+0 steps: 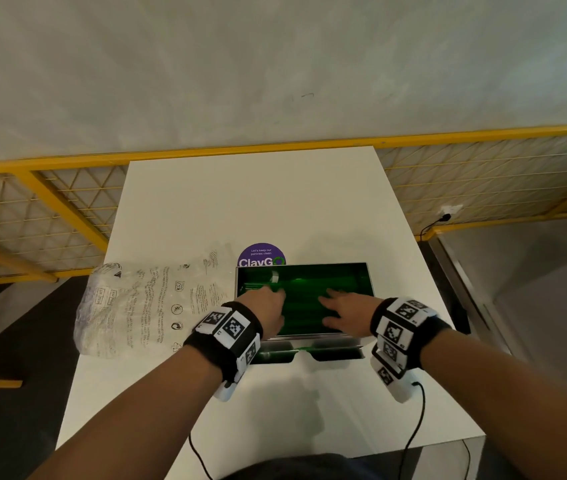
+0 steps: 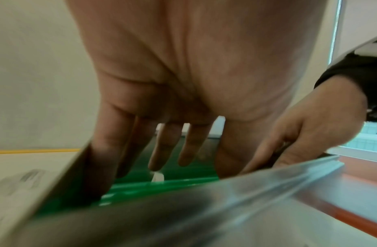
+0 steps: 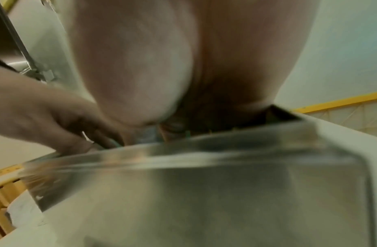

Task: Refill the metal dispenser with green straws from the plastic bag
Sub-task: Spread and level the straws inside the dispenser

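The metal dispenser [image 1: 368,275] stands open on the white table, filled with green straws [image 1: 302,299]. Both hands reach into it from the near side. My left hand [image 1: 268,306] lies on the straws at the left end, fingers straight and spread, as the left wrist view shows [image 2: 162,150]. My right hand [image 1: 340,310] rests flat on the straws at the right, fingers extended. A small white scrap [image 1: 275,278] lies among the straws near my left fingers. The clear plastic bag [image 1: 136,306], printed with black text, lies flattened left of the dispenser. The right wrist view is blurred, with the dispenser's front wall [image 3: 204,192] filling it.
A round purple sticker [image 1: 261,254] sits on the table [image 1: 240,202] just behind the dispenser. Yellow mesh railings [image 1: 50,209] run behind and to both sides. Black cables [image 1: 417,420] trail from the wrist bands over the table's near edge.
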